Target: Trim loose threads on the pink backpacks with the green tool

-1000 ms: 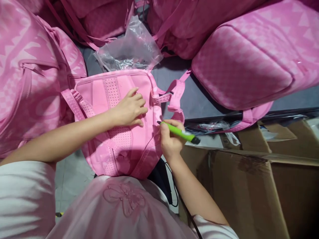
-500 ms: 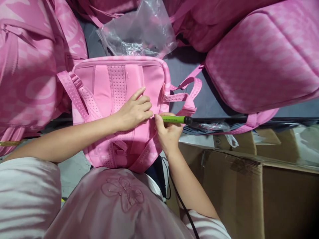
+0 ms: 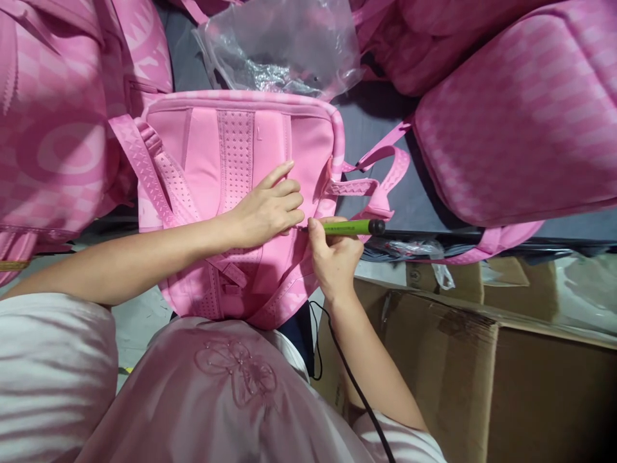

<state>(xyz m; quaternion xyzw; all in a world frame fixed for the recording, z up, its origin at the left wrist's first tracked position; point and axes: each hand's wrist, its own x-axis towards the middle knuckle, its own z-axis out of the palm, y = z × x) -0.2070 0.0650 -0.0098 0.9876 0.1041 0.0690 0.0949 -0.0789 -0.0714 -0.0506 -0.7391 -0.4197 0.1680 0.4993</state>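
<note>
A pink backpack lies with its padded back panel facing up, its lower part near my lap. My left hand rests on this panel with the index finger stretched out and the other fingers bent. Its thumb is mostly hidden. Just to the right, my right hand grips a green pen-shaped tool with a black end, held almost level. The tool's thin dark tip points left, close to my left fingertips. Whether the tip touches the fabric I cannot tell. A shoulder strap bends over the bag's left side.
More pink backpacks stand at left and right on the grey table. A clear plastic bag lies behind the work. Cardboard boxes stand below the table's edge at right. A black cord runs past my right forearm.
The backpack and both hands appear slightly farther right in the view. My left hand stays on the panel and my right hand keeps its hold on the green tool.
</note>
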